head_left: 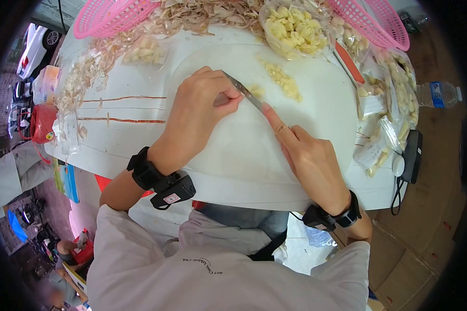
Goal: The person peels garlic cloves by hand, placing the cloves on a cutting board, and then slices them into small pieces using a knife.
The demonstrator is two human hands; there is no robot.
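My right hand (308,150) grips a knife (250,96), its index finger stretched along the top toward the blade. My left hand (205,98) is curled, thumb and fingers pressed together against the near side of the blade; whatever they hold is hidden. Both hands are over a translucent white cutting board (228,160). Just past the blade lies a small heap of cut garlic (256,92). A longer strip of chopped garlic (281,79) lies farther up the board.
A tub of peeled garlic cloves (296,28) stands behind the board, beside garlic skins (213,15). Pink baskets (109,18) flank the back. At right are an orange-handled tool (348,62), bagged garlic (399,88) and a water bottle (436,95). A clear container (145,52) is at left.
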